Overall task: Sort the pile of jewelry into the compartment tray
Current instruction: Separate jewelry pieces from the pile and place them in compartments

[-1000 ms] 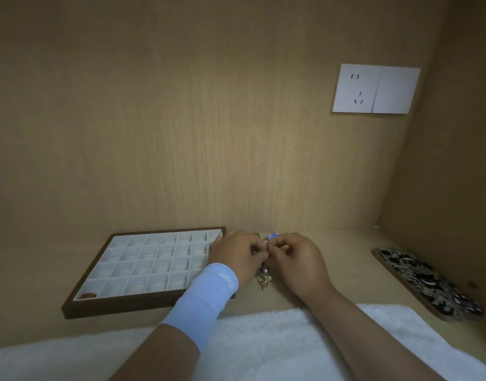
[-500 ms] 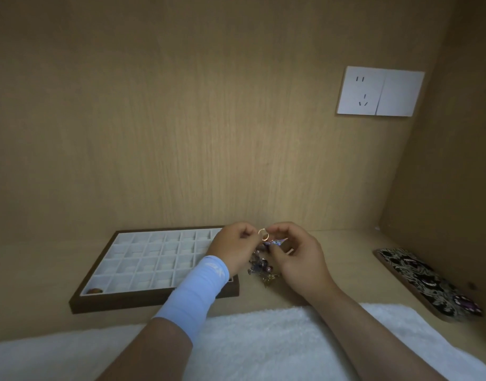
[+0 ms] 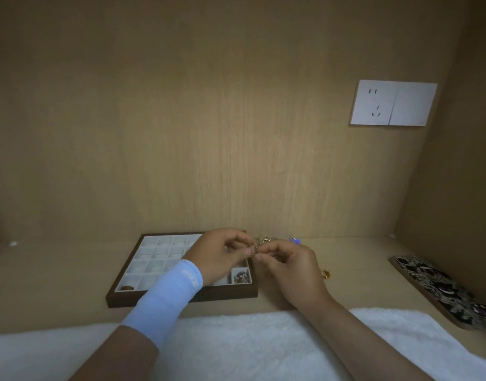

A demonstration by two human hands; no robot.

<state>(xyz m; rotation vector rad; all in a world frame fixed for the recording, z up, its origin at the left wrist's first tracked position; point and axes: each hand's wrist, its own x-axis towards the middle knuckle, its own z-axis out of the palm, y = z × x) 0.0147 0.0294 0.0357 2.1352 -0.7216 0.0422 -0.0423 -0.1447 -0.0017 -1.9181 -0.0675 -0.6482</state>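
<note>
A dark-framed tray (image 3: 181, 296) with white compartments lies on the wooden shelf. Its near right compartment holds a beaded piece (image 3: 242, 276); the near left one holds a brown ring (image 3: 127, 287). My left hand (image 3: 222, 254), with a pale blue wrist sleeve, is over the tray's right side. My right hand (image 3: 287, 264) is just right of the tray. Both hands pinch a small gold piece of jewelry (image 3: 259, 244) between their fingertips. A blue piece (image 3: 294, 240) lies behind my right hand and a gold piece (image 3: 326, 274) to its right.
A patterned phone case (image 3: 442, 290) lies at the right by the side wall. A white fluffy cloth (image 3: 236, 345) covers the near edge. A white wall socket (image 3: 393, 106) is on the back panel.
The beaded piece that hung between my hands now lies in the tray's near right compartment. My hands now hold a gold piece; a blue and a gold piece have come into sight.
</note>
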